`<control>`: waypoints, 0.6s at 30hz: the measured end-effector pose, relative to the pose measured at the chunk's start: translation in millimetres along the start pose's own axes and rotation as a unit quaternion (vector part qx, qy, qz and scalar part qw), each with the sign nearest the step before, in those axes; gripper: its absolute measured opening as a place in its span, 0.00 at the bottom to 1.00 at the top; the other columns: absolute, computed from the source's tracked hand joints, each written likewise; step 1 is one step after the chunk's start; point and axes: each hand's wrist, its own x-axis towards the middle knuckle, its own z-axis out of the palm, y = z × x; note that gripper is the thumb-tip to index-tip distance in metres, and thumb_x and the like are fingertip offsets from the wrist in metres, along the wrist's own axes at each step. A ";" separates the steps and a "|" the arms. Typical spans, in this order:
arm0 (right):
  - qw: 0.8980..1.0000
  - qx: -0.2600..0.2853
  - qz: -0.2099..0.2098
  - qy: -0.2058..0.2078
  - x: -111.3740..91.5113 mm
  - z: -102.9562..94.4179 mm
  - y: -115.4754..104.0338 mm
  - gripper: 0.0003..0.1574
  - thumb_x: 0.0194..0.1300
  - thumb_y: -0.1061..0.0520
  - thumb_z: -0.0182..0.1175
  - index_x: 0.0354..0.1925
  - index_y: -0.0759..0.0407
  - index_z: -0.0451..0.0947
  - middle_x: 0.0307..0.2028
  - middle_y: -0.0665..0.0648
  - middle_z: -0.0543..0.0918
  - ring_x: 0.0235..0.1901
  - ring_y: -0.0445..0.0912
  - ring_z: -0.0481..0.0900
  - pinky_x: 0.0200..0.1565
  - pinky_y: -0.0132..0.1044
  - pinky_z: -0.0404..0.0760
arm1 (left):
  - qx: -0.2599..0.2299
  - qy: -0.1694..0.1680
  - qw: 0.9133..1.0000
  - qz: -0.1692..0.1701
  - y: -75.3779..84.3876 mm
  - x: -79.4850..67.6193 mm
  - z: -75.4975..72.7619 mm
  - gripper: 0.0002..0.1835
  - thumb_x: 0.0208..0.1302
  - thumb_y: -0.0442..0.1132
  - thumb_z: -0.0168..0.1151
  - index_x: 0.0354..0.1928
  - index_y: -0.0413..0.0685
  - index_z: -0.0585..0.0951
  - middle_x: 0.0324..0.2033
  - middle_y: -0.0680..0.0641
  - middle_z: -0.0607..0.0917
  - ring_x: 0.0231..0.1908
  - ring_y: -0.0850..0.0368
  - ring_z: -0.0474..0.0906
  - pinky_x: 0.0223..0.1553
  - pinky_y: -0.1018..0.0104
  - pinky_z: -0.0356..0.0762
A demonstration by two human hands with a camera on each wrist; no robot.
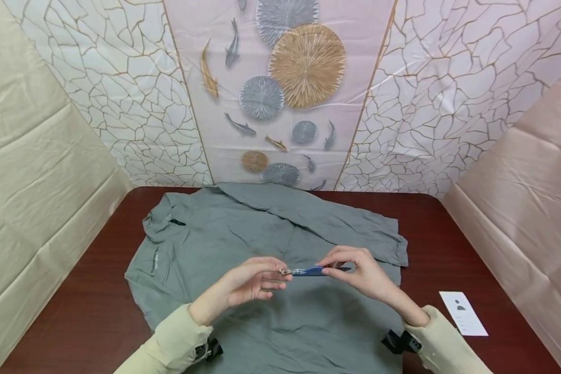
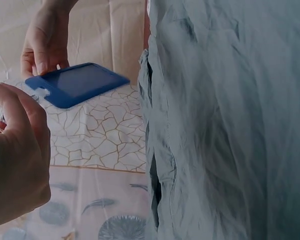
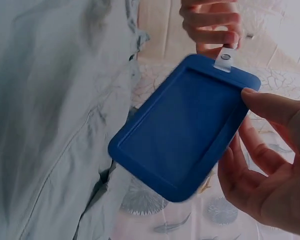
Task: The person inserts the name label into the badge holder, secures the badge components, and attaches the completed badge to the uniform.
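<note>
A blue badge holder (image 1: 310, 271) is held above the grey garment (image 1: 243, 228), seen nearly edge-on in the head view. My right hand (image 1: 362, 272) pinches one long edge, thumb on the near face and fingers behind. At the holder's other end, my left hand (image 1: 254, 280) pinches the metal clip (image 1: 284, 271). In the right wrist view the holder (image 3: 180, 130) shows its framed face, and a clear strap (image 3: 223, 59) with a snap joins it to the clip. The left fingers partly hide the clip.
The garment, a long-sleeved top with a collar, lies spread over the dark red table (image 1: 75, 291). A white card (image 1: 463, 313) with a printed person icon lies on the right side of the table. Patterned cloth (image 1: 280, 104) hangs behind, with beige cloth at both sides.
</note>
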 end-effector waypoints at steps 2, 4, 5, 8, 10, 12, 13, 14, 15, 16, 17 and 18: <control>1.000 -0.019 -0.009 0.012 -0.7 0.6 1.8 0.10 0.53 0.62 0.63 0.37 0.55 0.83 0.33 0.51 0.82 0.32 0.39 0.76 0.28 0.29 0.75 | 0.007 -0.001 1.000 -0.002 0.5 0.1 1.2 0.03 0.62 0.38 0.54 0.36 0.51 0.77 0.32 0.53 0.85 0.29 0.65 0.80 0.24 0.75 0.75; 0.999 -0.042 -0.021 0.025 -1.2 1.9 3.5 0.10 0.53 0.62 0.64 0.36 0.54 0.83 0.33 0.50 0.82 0.33 0.39 0.77 0.30 0.29 0.76 | 0.013 0.001 1.000 -0.003 0.6 0.1 2.5 0.04 0.60 0.35 0.56 0.35 0.51 0.78 0.32 0.54 0.85 0.29 0.66 0.80 0.24 0.76 0.75; 0.998 -0.053 -0.027 0.030 -1.2 2.8 4.4 0.10 0.52 0.62 0.64 0.36 0.54 0.83 0.33 0.49 0.82 0.34 0.40 0.77 0.31 0.29 0.76 | 0.016 0.003 1.000 -0.002 0.6 -0.1 3.3 0.04 0.60 0.34 0.57 0.35 0.51 0.78 0.32 0.54 0.85 0.29 0.66 0.80 0.24 0.76 0.75; 0.995 -0.073 -0.046 0.044 -0.3 5.1 5.8 0.11 0.51 0.64 0.65 0.35 0.53 0.83 0.32 0.49 0.82 0.34 0.40 0.77 0.33 0.29 0.77 | 0.023 0.009 1.000 -0.003 0.8 -0.5 5.4 0.05 0.58 0.33 0.58 0.36 0.50 0.79 0.31 0.53 0.86 0.28 0.66 0.80 0.25 0.76 0.75; 0.994 -0.078 -0.060 0.049 0.5 6.2 6.0 0.12 0.50 0.66 0.65 0.34 0.54 0.83 0.32 0.49 0.83 0.34 0.41 0.76 0.33 0.28 0.77 | 0.027 0.011 1.000 -0.005 0.4 -0.9 6.3 0.06 0.58 0.33 0.58 0.36 0.50 0.80 0.31 0.53 0.86 0.28 0.67 0.80 0.25 0.76 0.76; 0.994 -0.077 -0.066 0.047 1.9 6.0 1.1 0.13 0.50 0.68 0.64 0.34 0.55 0.83 0.32 0.50 0.83 0.34 0.40 0.76 0.33 0.28 0.77 | 0.029 0.013 0.999 -0.006 -0.8 -1.4 6.6 0.06 0.58 0.32 0.58 0.37 0.49 0.80 0.30 0.53 0.86 0.28 0.67 0.81 0.26 0.76 0.76; 0.994 -0.075 -0.070 0.047 2.1 6.1 1.0 0.13 0.51 0.69 0.63 0.35 0.54 0.82 0.33 0.50 0.83 0.34 0.40 0.77 0.33 0.28 0.77 | 0.028 0.015 0.999 -0.007 -1.4 -1.7 6.8 0.07 0.58 0.32 0.58 0.37 0.48 0.80 0.30 0.54 0.86 0.28 0.67 0.81 0.27 0.76 0.76; 0.993 -0.074 -0.074 0.046 2.5 6.5 0.9 0.14 0.51 0.69 0.63 0.36 0.54 0.82 0.33 0.51 0.83 0.34 0.40 0.77 0.33 0.29 0.77 | 0.029 0.016 0.999 -0.007 -2.0 -1.9 6.9 0.08 0.58 0.32 0.57 0.39 0.47 0.79 0.30 0.54 0.85 0.28 0.67 0.81 0.27 0.75 0.77; 0.993 -0.074 -0.077 0.045 2.9 6.7 0.3 0.14 0.52 0.69 0.62 0.36 0.54 0.82 0.34 0.51 0.83 0.34 0.40 0.77 0.33 0.29 0.77 | 0.029 0.018 0.999 -0.008 -2.6 -2.0 6.9 0.09 0.59 0.31 0.57 0.42 0.45 0.79 0.30 0.54 0.85 0.28 0.67 0.81 0.28 0.75 0.77; 0.993 -0.075 -0.078 0.044 3.2 7.0 -0.3 0.15 0.52 0.69 0.62 0.37 0.54 0.81 0.34 0.51 0.83 0.35 0.41 0.77 0.33 0.29 0.77 | 0.030 0.020 0.999 -0.008 -2.9 -2.0 7.2 0.12 0.59 0.31 0.56 0.45 0.43 0.78 0.30 0.54 0.85 0.28 0.66 0.81 0.28 0.75 0.77; 0.993 -0.074 -0.079 0.043 3.5 7.1 -1.0 0.14 0.53 0.68 0.62 0.38 0.53 0.81 0.35 0.51 0.83 0.35 0.41 0.77 0.33 0.30 0.77 | 0.032 0.022 0.999 -0.007 -3.1 -1.8 7.5 0.14 0.59 0.31 0.56 0.48 0.41 0.76 0.30 0.54 0.85 0.29 0.66 0.81 0.29 0.74 0.78; 0.993 -0.075 -0.081 0.042 3.2 8.0 2.9 0.14 0.53 0.67 0.62 0.38 0.53 0.81 0.36 0.51 0.83 0.35 0.40 0.77 0.33 0.31 0.77 | 0.035 0.021 0.999 -0.007 -2.9 -1.4 7.9 0.17 0.59 0.31 0.56 0.52 0.39 0.74 0.30 0.53 0.85 0.29 0.66 0.81 0.29 0.74 0.78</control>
